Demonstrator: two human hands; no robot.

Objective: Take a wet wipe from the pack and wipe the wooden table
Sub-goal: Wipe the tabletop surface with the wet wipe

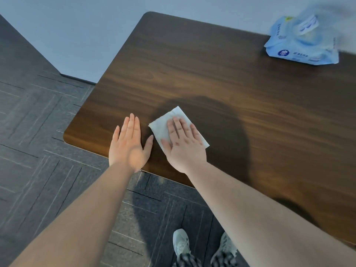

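A white wet wipe (pixel 161 126) lies flat on the dark wooden table (pixel 192 70) near its front edge. My right hand (pixel 184 143) presses down on the wipe with fingers spread, covering most of it. My left hand (pixel 129 144) rests flat on the wood just to the left, palm down, fingers together, holding nothing. A damp darker patch shows around and behind the wipe. The blue wet wipe pack (pixel 302 43) sits at the far right of the table, its lid flipped up and blurred.
Grey patterned carpet (pixel 38 132) surrounds the table on the left and front. A pale wall (pixel 77 35) runs behind. My two shoes (pixel 181 243) stand below the table's front edge.
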